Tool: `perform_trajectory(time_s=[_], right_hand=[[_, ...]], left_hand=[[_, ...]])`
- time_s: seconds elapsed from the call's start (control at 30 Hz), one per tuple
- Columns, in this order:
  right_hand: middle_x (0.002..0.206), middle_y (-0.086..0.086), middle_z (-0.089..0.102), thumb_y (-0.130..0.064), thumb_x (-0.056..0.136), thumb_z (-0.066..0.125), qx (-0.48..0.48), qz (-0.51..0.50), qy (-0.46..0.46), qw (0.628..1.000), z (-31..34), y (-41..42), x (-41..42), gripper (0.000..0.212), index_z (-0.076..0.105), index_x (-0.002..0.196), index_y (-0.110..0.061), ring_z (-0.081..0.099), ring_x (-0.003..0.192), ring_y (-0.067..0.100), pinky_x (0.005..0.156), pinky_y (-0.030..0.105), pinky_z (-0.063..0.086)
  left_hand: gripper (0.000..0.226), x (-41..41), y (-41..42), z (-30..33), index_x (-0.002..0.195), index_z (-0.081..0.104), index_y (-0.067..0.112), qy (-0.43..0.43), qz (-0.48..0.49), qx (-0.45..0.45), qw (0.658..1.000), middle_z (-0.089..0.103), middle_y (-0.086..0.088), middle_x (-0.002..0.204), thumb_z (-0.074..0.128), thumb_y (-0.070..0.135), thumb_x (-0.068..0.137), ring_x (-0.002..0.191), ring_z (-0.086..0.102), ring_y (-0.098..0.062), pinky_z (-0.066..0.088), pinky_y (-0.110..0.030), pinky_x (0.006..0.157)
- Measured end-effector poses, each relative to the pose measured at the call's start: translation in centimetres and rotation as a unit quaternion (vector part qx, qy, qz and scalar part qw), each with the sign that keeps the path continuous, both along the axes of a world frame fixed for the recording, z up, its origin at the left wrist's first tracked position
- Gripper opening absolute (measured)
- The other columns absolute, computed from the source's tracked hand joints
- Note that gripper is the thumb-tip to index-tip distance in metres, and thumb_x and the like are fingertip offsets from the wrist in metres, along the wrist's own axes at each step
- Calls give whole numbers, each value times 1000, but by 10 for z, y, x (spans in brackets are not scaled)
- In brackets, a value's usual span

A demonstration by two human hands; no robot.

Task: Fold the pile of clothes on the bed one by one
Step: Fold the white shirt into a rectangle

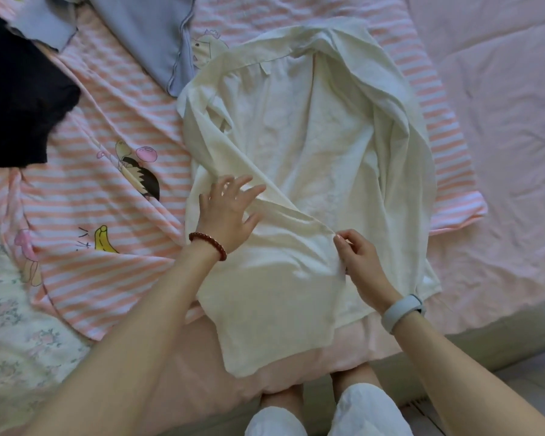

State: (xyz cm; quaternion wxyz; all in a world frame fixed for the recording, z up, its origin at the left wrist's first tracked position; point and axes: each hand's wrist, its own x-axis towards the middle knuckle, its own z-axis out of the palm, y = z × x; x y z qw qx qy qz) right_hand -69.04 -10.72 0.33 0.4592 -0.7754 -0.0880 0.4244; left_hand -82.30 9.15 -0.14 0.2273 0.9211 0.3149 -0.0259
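- I'm mid-fold on the cream-white cotton shirt (312,146): left hand (227,212) presses it flat, fingers spread.
- Right hand (357,259) pinches the folded edge; next, I'd draw it across, square.

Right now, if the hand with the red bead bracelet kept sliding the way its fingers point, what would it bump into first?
The left hand lies flat on the white shirt, fingers pointing up and right across it. It would probably meet the shirt's raised diagonal fold just past its fingertips first, though the fold's height is hard to judge.
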Motion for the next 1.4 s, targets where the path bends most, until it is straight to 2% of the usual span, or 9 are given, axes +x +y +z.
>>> perform_trajectory(time_s=[0.2, 0.33, 0.43, 0.73, 0.9, 0.97, 1.1, 1.27, 1.4], right_hand=[[75, 6, 57, -15, 95, 50, 32, -17, 54, 998, 5, -1, 29, 19, 60, 78, -14, 51, 69, 15, 65, 28, 41], [64, -4, 50, -14, 95, 50, -12, -6, -11, 1000, -8, -6, 38, 21, 57, 75, -13, 43, 51, -2, 52, 10, 34], [62, -6, 50, -21, 94, 52, -40, 65, -38, 996, -14, -11, 41, 19, 57, 77, -15, 45, 50, 0, 50, 11, 34], [62, -7, 34, -25, 98, 44, -21, 393, -39, 919, -6, -20, -7, 35, 34, 65, -19, 35, 55, 6, 57, 21, 28], [64, -7, 33, -25, 100, 38, 7, 426, 70, 902, 5, 13, -49, 36, 31, 65, -23, 32, 56, 3, 60, 21, 30], [65, -8, 33, -29, 100, 38, 22, 455, 148, 878, 14, 23, -65, 36, 32, 65, -23, 31, 55, 3, 56, 17, 29], [64, -9, 33, -34, 99, 42, 51, 404, 222, 886, 26, 32, -77, 36, 35, 64, -24, 31, 56, 4, 52, 16, 26], [63, 2, 34, -22, 98, 44, -27, 134, 96, 986, 2, 9, -32, 33, 39, 66, -16, 31, 59, 11, 54, 22, 24], [58, 0, 29, -24, 98, 41, -145, 76, 47, 985, -30, -28, 2, 39, 29, 62, -15, 27, 55, 14, 56, 29, 19]], left_hand=[[36, 58, 39, -5, 130, 46, 37, 170, -173, 75, 967, 40, 15, 140, 44, 36, 94, 132, 27, -15, 11, -38, 102], [29, 74, 54, -1, 114, 62, 30, 176, -208, 65, 960, 57, 11, 123, 39, 28, 97, 115, 46, -14, 18, -31, 98], [28, 71, 69, 9, 112, 62, 25, 183, -192, 106, 958, 60, 7, 114, 38, 24, 96, 109, 50, -16, 21, -32, 98], [27, 20, 138, 41, 100, 68, 4, 68, 88, 171, 979, 60, -20, 111, 52, -4, 81, 109, 48, -38, 30, -43, 93], [35, 26, 149, 75, 109, 63, 3, -138, 277, -45, 950, 60, -15, 113, 42, -9, 83, 104, 55, -25, 42, -29, 90], [32, 27, 151, 86, 104, 65, 6, -135, 235, -92, 958, 63, -11, 104, 45, -8, 83, 96, 56, -19, 45, -29, 86], [31, 26, 165, 105, 99, 71, 13, 23, 49, 126, 990, 65, -14, 102, 51, -4, 82, 105, 47, -33, 35, -39, 90], [33, 83, 159, 121, 109, 62, 34, 317, -172, 286, 887, 55, 6, 116, 46, 11, 90, 115, 37, -23, 25, -36, 96], [35, 138, 136, 96, 112, 61, 26, 330, -238, 348, 844, 52, 2, 117, 48, 7, 86, 118, 35, -26, 26, -39, 99]])
